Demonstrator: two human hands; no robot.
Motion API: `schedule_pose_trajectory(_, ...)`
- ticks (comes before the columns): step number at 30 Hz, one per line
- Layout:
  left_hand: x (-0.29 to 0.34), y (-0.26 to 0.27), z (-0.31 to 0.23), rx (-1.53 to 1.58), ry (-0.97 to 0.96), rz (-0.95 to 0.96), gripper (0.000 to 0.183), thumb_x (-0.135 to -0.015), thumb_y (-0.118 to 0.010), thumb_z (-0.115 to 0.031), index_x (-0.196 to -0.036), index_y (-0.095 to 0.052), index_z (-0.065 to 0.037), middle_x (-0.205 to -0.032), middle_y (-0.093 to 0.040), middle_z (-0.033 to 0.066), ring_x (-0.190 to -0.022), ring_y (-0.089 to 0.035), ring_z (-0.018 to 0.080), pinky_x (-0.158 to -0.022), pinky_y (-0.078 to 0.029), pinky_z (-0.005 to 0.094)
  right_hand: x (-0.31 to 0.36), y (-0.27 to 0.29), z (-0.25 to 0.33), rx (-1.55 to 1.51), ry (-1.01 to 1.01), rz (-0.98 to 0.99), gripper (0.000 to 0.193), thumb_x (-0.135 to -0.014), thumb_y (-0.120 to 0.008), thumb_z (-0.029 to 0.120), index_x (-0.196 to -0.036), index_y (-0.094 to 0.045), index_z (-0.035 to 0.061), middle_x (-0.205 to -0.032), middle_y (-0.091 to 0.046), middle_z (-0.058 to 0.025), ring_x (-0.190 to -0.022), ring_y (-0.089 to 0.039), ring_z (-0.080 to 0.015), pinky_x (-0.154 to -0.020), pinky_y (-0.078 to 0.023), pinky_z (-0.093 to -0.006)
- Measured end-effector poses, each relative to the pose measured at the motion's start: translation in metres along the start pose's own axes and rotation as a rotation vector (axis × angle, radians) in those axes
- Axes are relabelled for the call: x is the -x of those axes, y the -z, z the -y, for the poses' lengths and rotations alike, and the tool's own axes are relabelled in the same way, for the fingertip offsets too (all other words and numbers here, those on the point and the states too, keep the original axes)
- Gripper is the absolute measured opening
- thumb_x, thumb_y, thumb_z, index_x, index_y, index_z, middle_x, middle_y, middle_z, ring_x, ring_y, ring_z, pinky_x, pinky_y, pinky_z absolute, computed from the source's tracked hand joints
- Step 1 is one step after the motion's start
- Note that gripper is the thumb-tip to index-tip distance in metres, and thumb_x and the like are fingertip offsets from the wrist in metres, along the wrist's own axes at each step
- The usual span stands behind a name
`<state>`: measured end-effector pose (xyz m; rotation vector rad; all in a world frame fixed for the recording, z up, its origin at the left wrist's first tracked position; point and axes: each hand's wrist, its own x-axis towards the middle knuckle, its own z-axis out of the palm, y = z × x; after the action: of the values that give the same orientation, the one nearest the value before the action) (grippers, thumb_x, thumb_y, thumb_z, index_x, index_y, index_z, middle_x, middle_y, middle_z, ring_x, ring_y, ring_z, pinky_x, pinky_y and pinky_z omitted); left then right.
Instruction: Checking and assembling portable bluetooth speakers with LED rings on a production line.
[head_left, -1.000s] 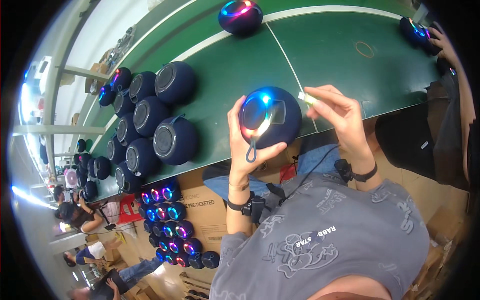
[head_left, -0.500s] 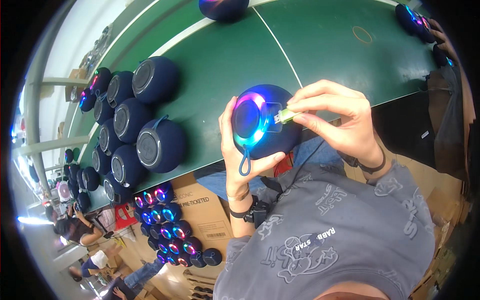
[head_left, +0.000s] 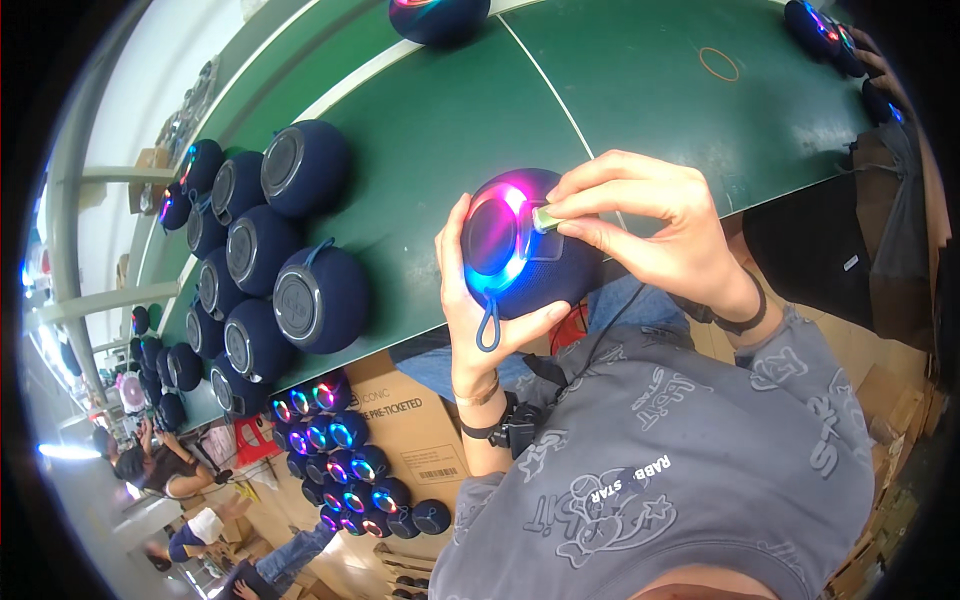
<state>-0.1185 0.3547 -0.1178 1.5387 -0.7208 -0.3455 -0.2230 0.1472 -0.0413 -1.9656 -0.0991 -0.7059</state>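
A round navy speaker (head_left: 535, 275) with a ring glowing pink and blue rests in my left hand (head_left: 472, 310), fingers and thumb wrapped round its side and underside. A small cord loop (head_left: 488, 325) hangs from it beside my thumb. Between the thumb and fingers of my right hand (head_left: 640, 215) is a small pale-green USB stick (head_left: 546, 219). Its end meets the speaker's clear-edged port area next to the lit ring; the metal plug is hidden there, so how deep it sits I cannot tell.
Several unlit navy speakers (head_left: 310, 300) stand in rows on the green table (head_left: 430, 130) to the left. Another speaker (head_left: 440, 20) sits at the far edge. A rubber band (head_left: 719, 64) lies at the far right. Lit speakers (head_left: 340, 465) crowd beside a cardboard box (head_left: 405, 400) below the table.
My right hand has moved left with the USB stick, bringing it against the speaker's port area; the metal plug that showed before is now hidden. My left hand keeps its hold.
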Motion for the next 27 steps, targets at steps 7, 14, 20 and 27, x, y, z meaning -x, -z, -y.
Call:
schedule_pose_trajectory(7,0.0,-0.002,-0.009,-0.196,-0.076,0.017,0.131,-0.054,-0.107,-0.035,-0.161,-0.039,0.002,-0.147,-0.05,0.0176,-0.138,-0.056,0.0348,-0.117,-0.049,0.0471,0.006,0.009,0.003,0.115,0.02,0.074,0.018,-0.088,-0.081,-0.002,-0.105,-0.083,0.002,-0.102,-0.08,-0.0114,-0.093,-0.078,-0.0251,-0.083,-0.063,-0.0343)
schedule_pose_trajectory(14,-0.002,-0.002,-0.03,-0.414,-0.18,0.064,0.129,-0.049,-0.107,-0.029,-0.157,-0.045,0.004,-0.147,-0.051,0.0213,-0.138,-0.055,0.0363,-0.118,-0.047,0.0477,0.032,0.014,-0.009,0.053,-0.027,0.065,0.026,-0.085,-0.081,-0.008,-0.108,-0.085,0.0035,-0.102,-0.079,-0.0106,-0.091,-0.079,-0.0235,-0.079,-0.064,-0.032)
schedule_pose_trajectory(20,-0.01,0.003,-0.038,-0.521,-0.187,0.1,0.125,-0.051,-0.106,-0.029,-0.156,-0.048,0.001,-0.153,-0.048,0.0245,-0.144,-0.049,0.0396,-0.121,-0.045,0.05,0.05,-0.008,-0.026,0.086,0.022,-0.015,0.028,-0.084,-0.082,-0.009,-0.11,-0.084,0.0024,-0.102,-0.078,-0.0119,-0.09,-0.079,-0.023,-0.078,-0.065,-0.0324)
schedule_pose_trajectory(27,-0.01,0.055,-0.019,-0.216,-0.1,0.18,0.162,-0.039,-0.111,-0.049,-0.17,-0.027,-0.004,-0.169,-0.031,0.025,-0.157,-0.034,0.0409,-0.127,-0.034,0.0562,0.043,-0.004,-0.033,0.13,0.059,0.106,0.08,-0.066,-0.102,0.029,-0.137,-0.073,0.0032,-0.127,-0.077,-0.0106,-0.118,-0.07,-0.0297,-0.108,-0.051,-0.0441)
